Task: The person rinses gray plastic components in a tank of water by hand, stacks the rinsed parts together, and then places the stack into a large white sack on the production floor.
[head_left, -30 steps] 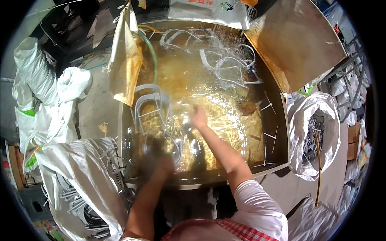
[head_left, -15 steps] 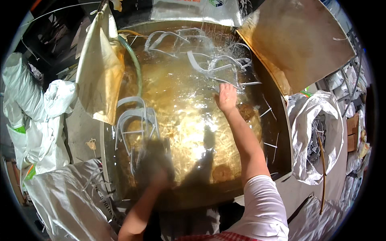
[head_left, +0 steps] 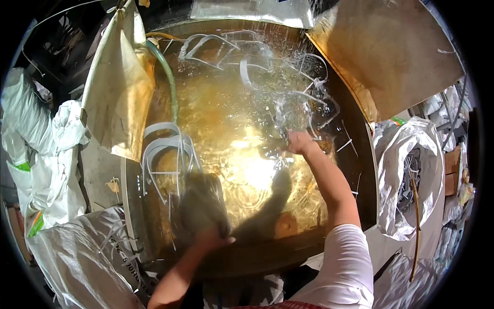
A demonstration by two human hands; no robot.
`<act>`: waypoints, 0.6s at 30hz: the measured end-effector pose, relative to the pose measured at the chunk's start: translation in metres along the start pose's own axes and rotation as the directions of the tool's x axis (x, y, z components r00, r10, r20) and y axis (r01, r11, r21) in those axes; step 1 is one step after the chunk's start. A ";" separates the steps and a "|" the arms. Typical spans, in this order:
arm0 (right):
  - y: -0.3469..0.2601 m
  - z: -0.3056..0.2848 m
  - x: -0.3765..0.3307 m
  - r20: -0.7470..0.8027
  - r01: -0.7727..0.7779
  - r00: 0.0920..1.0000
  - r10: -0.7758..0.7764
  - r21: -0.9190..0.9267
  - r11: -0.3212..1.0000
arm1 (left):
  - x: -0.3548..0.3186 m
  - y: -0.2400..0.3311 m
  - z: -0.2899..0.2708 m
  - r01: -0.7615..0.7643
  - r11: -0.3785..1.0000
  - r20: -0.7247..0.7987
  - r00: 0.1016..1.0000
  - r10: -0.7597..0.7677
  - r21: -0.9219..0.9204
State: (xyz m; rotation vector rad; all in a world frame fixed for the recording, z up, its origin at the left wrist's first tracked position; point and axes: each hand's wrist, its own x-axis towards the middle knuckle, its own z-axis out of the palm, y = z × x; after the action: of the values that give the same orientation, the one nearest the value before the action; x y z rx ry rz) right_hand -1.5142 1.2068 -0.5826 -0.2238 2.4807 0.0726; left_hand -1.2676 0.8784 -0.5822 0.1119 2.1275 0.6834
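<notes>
Pale curved strips with thin bars, like arched frames, lie in a wide tank of shallow, yellowish water. My right hand reaches to the tank's right middle, its fingers curled at the near end of an arched frame. Splashing water blurs the grip there. At the lower left, my left hand is in deep shadow, its thumb pointing right and its other fingers hidden. Just beyond it stand nested arched frames at the left wall. More arched frames lie at the far side.
Water sprays in at the far right. A green hose hangs in at the far left. Stained upright sheets, left and right, flank the tank. An open white sack with pale pieces stands at the right, a stick leaning on it.
My right hand has come nearer and its fingers have curled; the frame beside it has shifted right and nearer, with splashing. The left hand has moved slightly nearer, thumb now visible.
</notes>
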 end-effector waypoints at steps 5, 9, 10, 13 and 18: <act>-0.019 -0.006 -0.051 0.106 0.135 0.988 -0.115 -0.209 0.969 | -0.003 -0.007 0.006 -0.002 1.000 0.032 0.999 0.001 0.006; -0.064 -0.003 -0.043 -0.122 0.052 0.985 0.118 0.880 0.472 | -0.006 -0.012 0.013 -0.138 0.982 -0.067 0.989 0.130 -0.125; -0.086 -0.006 -0.035 -0.062 0.040 0.992 0.108 0.979 0.199 | -0.001 -0.019 0.019 -0.119 0.991 -0.058 0.992 0.116 -0.060; -0.116 0.009 0.031 -0.024 0.098 0.976 0.217 0.936 -0.339 | 0.006 -0.013 0.010 -0.107 0.994 0.023 0.994 0.107 -0.003; -0.125 -0.028 0.084 -0.065 0.319 0.938 0.342 0.555 -0.768 | 0.001 -0.006 0.007 -0.037 0.999 -0.013 0.999 0.038 0.029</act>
State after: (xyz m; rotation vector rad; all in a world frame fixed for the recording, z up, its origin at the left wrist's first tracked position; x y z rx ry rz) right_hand -1.5741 1.0687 -0.6107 0.9044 1.1225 -2.7759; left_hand -1.2614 0.8770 -0.5891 0.1635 2.1530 0.6777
